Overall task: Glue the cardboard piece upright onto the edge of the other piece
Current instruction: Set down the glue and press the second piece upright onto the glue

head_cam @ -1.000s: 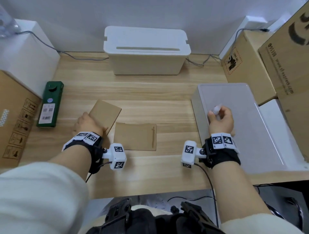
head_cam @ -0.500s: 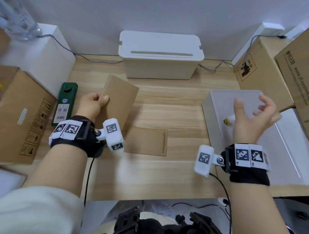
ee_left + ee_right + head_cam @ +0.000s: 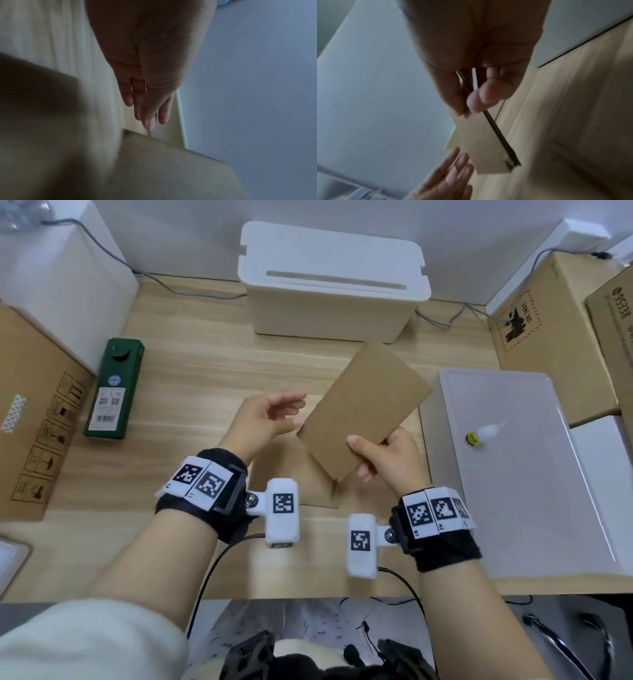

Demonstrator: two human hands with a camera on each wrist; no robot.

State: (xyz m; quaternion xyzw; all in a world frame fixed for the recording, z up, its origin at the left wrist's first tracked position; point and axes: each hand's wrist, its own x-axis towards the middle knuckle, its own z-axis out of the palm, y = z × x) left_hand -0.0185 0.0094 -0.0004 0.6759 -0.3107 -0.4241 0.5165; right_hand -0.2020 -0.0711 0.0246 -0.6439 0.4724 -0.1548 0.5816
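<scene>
A brown cardboard piece [image 3: 363, 409] is held tilted above the table, over the middle. My right hand [image 3: 363, 453] pinches its near corner, thumb on top and fingers under it; the right wrist view shows the same pinch on the cardboard piece [image 3: 479, 146]. My left hand [image 3: 274, 416] hovers open just left of that piece, fingers relaxed, holding nothing. In the left wrist view the left hand's fingers [image 3: 147, 108] are straight. The second cardboard piece [image 3: 305, 487] lies flat on the table below, partly hidden. A small glue tube [image 3: 479, 436] lies on the grey box.
The grey box [image 3: 520, 491] fills the right side of the wooden table [image 3: 191, 378]. A white cable box [image 3: 329, 285] stands at the back, a green carton [image 3: 114, 388] at the left. Brown shipping boxes stand at the left [image 3: 30, 412] and right [image 3: 555, 337].
My left hand lifted the cardboard piece off the table and let go of it. My right hand left the glue tube on the grey box and now pinches the piece.
</scene>
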